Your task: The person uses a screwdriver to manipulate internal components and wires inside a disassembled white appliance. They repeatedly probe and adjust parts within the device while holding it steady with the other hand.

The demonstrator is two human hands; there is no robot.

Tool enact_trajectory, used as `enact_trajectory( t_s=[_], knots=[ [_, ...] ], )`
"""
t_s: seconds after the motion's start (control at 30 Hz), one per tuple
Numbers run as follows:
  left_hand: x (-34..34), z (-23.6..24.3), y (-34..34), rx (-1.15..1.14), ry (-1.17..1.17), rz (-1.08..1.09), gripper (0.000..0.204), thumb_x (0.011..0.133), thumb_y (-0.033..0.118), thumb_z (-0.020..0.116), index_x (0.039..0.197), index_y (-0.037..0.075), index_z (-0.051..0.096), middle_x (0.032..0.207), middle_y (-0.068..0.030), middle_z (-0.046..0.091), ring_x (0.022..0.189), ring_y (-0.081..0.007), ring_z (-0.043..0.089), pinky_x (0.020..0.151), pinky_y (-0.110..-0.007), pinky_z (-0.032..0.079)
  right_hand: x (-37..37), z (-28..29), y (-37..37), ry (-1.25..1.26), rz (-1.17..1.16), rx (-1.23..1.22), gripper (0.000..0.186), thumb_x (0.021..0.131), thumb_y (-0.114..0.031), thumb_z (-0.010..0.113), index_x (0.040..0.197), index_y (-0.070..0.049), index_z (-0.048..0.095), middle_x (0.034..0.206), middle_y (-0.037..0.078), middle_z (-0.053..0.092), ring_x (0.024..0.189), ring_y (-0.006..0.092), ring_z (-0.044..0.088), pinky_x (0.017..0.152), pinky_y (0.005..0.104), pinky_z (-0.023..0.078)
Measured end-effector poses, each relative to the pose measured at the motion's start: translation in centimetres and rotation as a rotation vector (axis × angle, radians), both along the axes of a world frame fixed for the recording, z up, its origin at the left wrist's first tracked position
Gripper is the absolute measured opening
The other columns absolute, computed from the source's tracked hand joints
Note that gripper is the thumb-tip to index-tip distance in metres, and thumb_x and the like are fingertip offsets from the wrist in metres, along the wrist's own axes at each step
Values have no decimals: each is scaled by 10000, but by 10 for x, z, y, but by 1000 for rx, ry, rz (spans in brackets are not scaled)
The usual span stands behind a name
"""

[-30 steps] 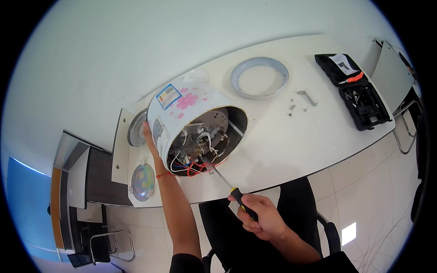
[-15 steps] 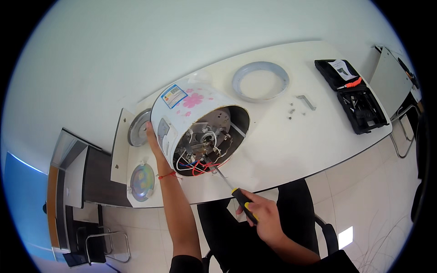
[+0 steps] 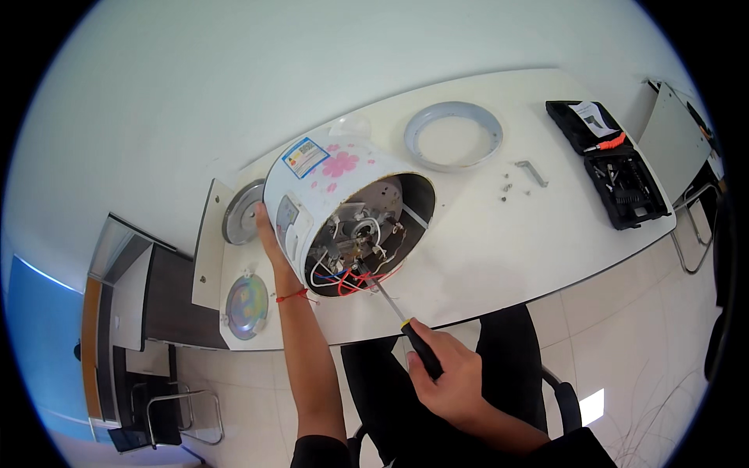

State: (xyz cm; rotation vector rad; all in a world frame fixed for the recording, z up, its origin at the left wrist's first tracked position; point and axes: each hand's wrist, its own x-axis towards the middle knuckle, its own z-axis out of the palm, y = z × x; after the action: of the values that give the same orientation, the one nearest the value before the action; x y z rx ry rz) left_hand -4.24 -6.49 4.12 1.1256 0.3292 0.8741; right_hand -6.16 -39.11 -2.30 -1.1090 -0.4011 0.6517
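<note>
The left forearm rises from the lower edge, nearly straight and upright, a red cord at the wrist, and crosses the near edge of the table to bring the left hand against the left side of the cooker. Its fingers are largely hidden by that side, so I cannot tell how far they curl or how firmly they hold. The cooker lies on its side on the left half of the table, its open underside turned toward the person and somewhat right. The right forearm comes in from the lower right, and the right hand, over the lap just outside the table's near edge, is closed round the handle of the screwdriver. The shaft slants up and left across that edge into the cooker's lower rim, its tip seemingly among the wires, though dark parts there blur the exact contact. White tabletop spreads right from the cooker to the tool case near the far right edge, with the screws and bracket between them. The ring lies beyond the cooker's right, near the back edge and the wall. Left of the arm, the lid and disc fill the narrow end.
</note>
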Motion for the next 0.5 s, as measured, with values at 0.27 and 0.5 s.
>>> enact_trajectory(
  t_s=[0.27,0.5],
  knots=[
    [1,3,-8,14,-5,-15,790,984,627,475,1452,-9,478,1380,-183,588,1211,-294,611,1023,-393,498,24,-5,-8,1055,403,442,358,993,-195,437,1211,34,605,935,175,701,480,90,459,407,201,325],
    [0,3,-8,60,-7,8,756,997,612,470,1433,-5,497,1364,-172,601,1193,-284,621,1017,-388,498,28,16,-12,-287,-5,-247,351,938,-68,577,1274,24,620,923,93,703,620,154,603,546,271,458]
  ],
)
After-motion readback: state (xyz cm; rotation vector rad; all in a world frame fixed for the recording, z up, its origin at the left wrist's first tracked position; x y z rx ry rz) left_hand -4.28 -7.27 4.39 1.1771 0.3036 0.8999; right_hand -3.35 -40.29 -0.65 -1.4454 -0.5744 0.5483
